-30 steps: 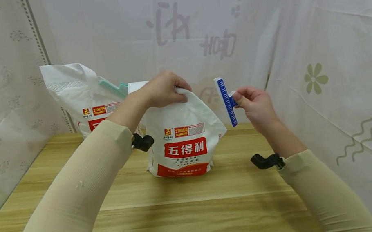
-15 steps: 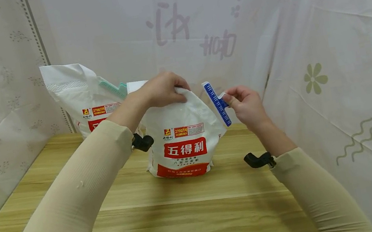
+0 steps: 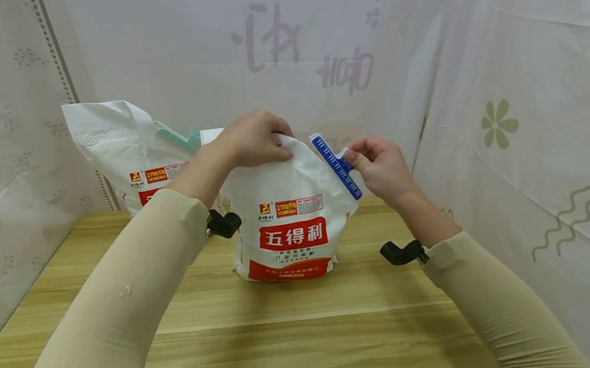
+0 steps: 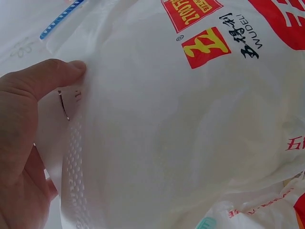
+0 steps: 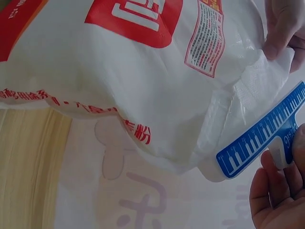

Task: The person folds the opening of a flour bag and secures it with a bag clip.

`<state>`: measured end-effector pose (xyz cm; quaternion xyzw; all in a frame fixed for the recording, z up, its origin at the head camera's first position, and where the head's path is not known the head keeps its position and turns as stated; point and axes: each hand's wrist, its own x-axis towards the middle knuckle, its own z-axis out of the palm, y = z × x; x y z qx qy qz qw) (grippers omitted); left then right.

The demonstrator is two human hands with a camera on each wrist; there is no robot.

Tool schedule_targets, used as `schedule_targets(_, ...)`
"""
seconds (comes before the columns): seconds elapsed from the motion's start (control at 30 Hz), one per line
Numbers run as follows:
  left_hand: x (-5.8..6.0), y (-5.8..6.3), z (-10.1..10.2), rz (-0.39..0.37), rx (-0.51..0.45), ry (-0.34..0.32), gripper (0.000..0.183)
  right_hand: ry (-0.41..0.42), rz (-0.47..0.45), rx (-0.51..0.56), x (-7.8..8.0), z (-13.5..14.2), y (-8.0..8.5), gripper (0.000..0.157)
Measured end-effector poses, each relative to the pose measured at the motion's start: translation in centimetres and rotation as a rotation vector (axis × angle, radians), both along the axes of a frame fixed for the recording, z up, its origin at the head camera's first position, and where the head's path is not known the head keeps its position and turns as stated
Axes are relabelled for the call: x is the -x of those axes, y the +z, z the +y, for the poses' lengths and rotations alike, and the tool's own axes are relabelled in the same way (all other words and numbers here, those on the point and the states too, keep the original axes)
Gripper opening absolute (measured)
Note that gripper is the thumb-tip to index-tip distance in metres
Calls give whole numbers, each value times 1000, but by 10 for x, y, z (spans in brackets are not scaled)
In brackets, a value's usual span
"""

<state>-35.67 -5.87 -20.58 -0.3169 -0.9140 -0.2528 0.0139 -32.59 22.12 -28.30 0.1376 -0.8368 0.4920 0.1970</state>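
A white flour bag (image 3: 285,179) with red labels stands upright on the table, its top gathered and slanting down to the right. My left hand (image 3: 257,140) grips the bag's top edge, thumb on the near face in the left wrist view. My right hand (image 3: 385,169) pinches the handle of a blue and white bag clip (image 3: 336,167). The clip's long ruler-like bar (image 5: 259,133) lies along the bag's slanted right edge. Whether its jaws have the bag edge between them, I cannot tell.
Behind and to the left stands a second white flour bag (image 3: 113,144), partly hidden by my left forearm. A green clip (image 3: 180,139) sits on its slanted top edge. Patterned white curtains (image 3: 484,45) hang round the wooden table (image 3: 301,354).
My right hand has moved left with the blue clip, from a gap beside the bag to its slanted right edge. The left hand and the bag have hardly moved.
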Motion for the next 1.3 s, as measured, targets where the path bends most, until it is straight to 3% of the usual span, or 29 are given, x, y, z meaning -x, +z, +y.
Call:
schedule_targets(0.33, 1, 3, -5, 18, 1, 58, 25, -24, 2, -79, -1, -9, -2, 21)
schedule_targets(0.6, 1, 2, -6, -4, -22, 45, 21, -36, 10, -134, -2, -15, -4, 20)
schedule_targets(1.3, -2, -1, -5, -5, -49, 61, 20, -26, 20, -102, 1, -23, -11, 15)
